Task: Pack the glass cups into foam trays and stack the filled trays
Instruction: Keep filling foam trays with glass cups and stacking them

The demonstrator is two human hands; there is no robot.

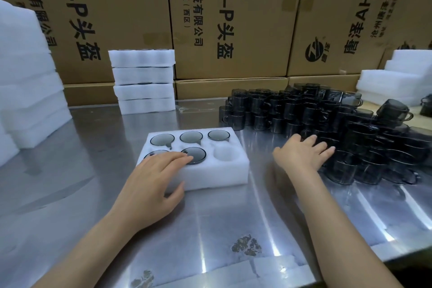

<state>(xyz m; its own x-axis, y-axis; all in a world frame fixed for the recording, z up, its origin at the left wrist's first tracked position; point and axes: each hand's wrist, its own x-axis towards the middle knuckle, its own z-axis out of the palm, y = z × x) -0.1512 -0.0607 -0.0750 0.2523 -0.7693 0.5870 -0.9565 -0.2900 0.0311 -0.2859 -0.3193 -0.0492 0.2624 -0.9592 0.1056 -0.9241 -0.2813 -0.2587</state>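
A white foam tray (217,172) lies on the steel table in front of me, holding several dark glass cups (191,136). Its front right pocket (226,154) is empty. My left hand (152,182) rests on the tray's front left corner, fingers straight over a cup, thumb against the tray's front wall. My right hand (301,153) reaches with spread fingers onto the near edge of a large pile of dark glass cups (327,119) at the right. It holds nothing that I can see.
A stack of filled foam trays (143,80) stands behind the tray. Tall piles of foam (28,77) rise at the left, more foam (397,75) at the far right. Cardboard boxes (233,18) wall the back. The table's front edge (350,271) is close.
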